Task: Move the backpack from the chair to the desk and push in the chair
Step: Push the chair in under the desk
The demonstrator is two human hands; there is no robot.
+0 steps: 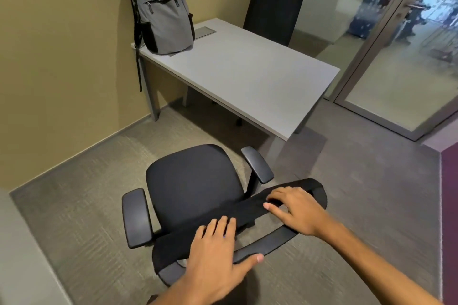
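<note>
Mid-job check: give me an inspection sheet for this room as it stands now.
Surface: grey desk, mostly bare, with a flush cover plate near the wall.
Job's things: grey backpack upright on the desk's far corner, leaning on the wall, a strap hanging over the edge; black chair out from the desk, seat empty.
Clutter: nothing seen.
Hands: left hand and right hand on the chair's backrest top.
Cables: nothing seen.
Surroundings: second black chair behind the desk; glass door at right; carpet floor.
</note>
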